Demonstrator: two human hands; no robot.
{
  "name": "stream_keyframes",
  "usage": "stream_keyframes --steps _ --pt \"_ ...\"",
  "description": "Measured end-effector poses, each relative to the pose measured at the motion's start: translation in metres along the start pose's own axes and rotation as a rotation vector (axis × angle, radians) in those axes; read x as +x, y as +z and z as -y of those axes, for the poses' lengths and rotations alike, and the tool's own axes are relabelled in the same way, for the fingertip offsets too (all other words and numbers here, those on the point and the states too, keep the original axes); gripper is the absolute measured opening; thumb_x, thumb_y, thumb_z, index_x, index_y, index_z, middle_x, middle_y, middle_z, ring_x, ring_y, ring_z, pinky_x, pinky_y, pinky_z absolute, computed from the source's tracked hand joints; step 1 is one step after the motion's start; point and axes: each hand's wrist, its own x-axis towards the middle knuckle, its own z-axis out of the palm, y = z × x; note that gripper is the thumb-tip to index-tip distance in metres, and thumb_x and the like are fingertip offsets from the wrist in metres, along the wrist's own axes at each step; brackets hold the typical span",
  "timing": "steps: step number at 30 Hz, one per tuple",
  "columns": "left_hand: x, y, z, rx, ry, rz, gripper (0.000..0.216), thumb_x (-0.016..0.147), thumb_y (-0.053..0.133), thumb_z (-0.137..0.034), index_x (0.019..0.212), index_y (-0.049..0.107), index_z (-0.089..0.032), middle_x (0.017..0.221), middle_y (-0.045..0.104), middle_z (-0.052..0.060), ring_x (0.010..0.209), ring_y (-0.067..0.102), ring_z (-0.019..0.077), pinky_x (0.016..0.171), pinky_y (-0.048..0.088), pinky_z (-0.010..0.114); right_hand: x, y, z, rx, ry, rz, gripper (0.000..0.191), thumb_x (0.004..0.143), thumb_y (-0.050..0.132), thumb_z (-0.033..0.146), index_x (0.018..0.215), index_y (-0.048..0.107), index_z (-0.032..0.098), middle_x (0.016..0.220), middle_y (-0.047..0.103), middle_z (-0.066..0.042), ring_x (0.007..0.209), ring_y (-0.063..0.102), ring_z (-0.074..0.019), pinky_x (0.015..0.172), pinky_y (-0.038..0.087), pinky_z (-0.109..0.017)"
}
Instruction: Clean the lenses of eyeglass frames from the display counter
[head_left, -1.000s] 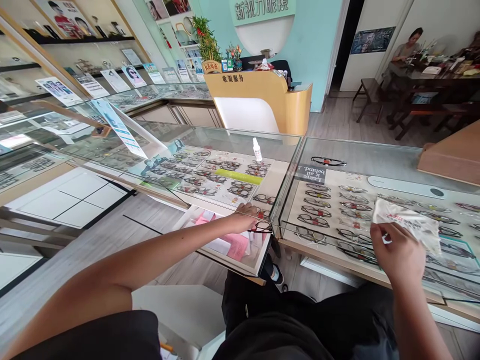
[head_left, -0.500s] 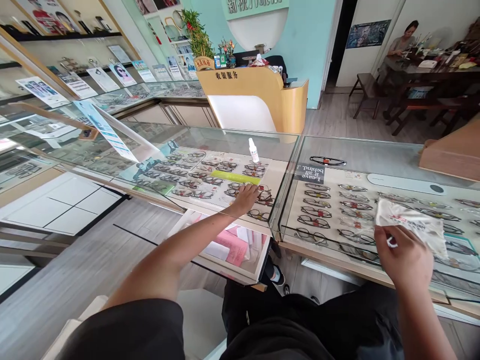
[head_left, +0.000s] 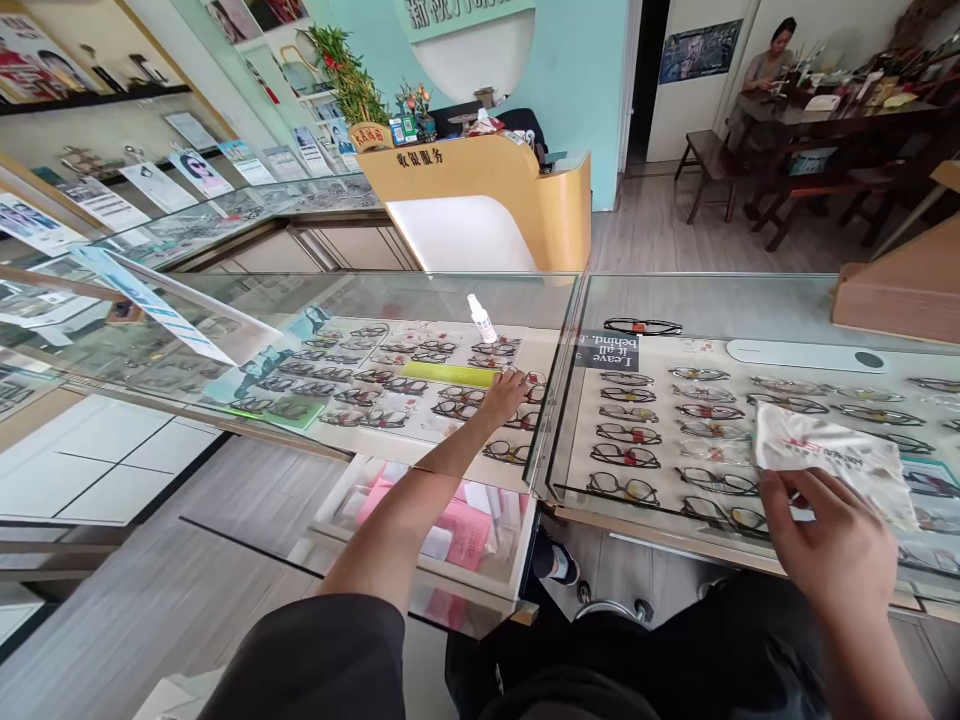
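Where two glass cases meet: a clear tabletop (head_left: 675, 290) runs across the view above rows of eyeglasses (head_left: 628, 457), a seam parting its left section from its right.
Open drawer (head_left: 525, 540): juts out beneath the left section, near the seam, with pink packets (head_left: 469, 530) and white ones inside.
Brown box (head_left: 900, 285): sits at the far right of the tabletop, well apart from both hands.
Right hand (head_left: 840, 540): at the near-left edge of a white cloth (head_left: 840, 455), thumb and fingers curved toward each other; whether this grip pinches the fabric, I cannot tell.
Left hand (head_left: 504, 395): stretched over the left section, back upward, fingers bent; its grip is hidden, so I cannot tell whether it holds anything.
Cloth: spread on the right section, slightly wrinkled, red and dark print facing up.
Yellow-green strip (head_left: 446, 374): its right end lies just beside the left fingertips.
White spray bottle (head_left: 481, 320): stands beyond the strip.
Red-tagged pair (head_left: 535, 380): just right of the left fingertips.
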Motion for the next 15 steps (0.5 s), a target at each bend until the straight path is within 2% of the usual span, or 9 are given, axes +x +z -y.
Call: stream_keyframes --steps 3,8,15 --pt "0.006 0.002 0.003 -0.042 0.035 0.04 0.015 0.102 0.065 -0.025 0.108 0.077 -0.018 0.138 0.066 0.019 0.13 0.052 0.0373 0.108 0.039 0.052 0.0 -0.001 0.001 -0.011 0.026 0.014 0.03 0.105 0.061 0.038 0.082 0.069 0.021 0.079 0.072 -0.006 0.072 0.065 -0.0231 0.066 0.04 -0.035" --pt "0.007 -0.002 0.008 -0.125 0.04 0.047 0.017 0.098 0.068 -0.03 0.108 0.074 -0.018 0.137 0.064 0.019 0.13 0.052 0.0374 0.109 0.038 0.053 0.0 -0.002 0.004 -0.017 0.069 0.04 0.028 0.105 0.06 0.038 0.083 0.068 0.023 0.081 0.074 -0.009 0.075 0.067 -0.027 0.067 0.042 -0.039" --pt "0.019 -0.009 0.006 -0.215 -0.05 0.017 0.04 0.095 0.066 -0.035 0.129 0.056 -0.017 0.125 0.065 0.018 0.126 0.056 0.0381 0.108 0.04 0.054 0.001 -0.004 0.008 -0.029 0.068 0.048 0.029 0.107 0.058 0.039 0.084 0.067 0.024 0.083 0.074 -0.009 0.077 0.069 -0.0295 0.067 0.043 -0.04"
